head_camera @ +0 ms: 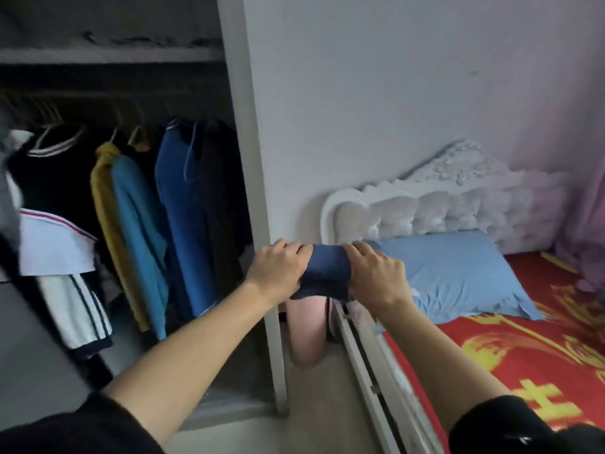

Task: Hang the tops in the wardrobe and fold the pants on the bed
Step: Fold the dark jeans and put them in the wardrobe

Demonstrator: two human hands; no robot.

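A dark blue garment, bunched into a short folded bundle, is held in the air between the wardrobe and the bed. My left hand grips its left end and my right hand grips its right end, fingers curled over the top. The open wardrobe at the left holds several tops on hangers: a black one with a striped collar, a yellow one, a light blue one and a dark blue one. The bed with a red and yellow cover lies at the right.
A light blue pillow lies against the white tufted headboard. A pale pink object stands on the floor in the gap between wardrobe and bed. Pink curtain hangs at the far right. The white bed rail runs toward me.
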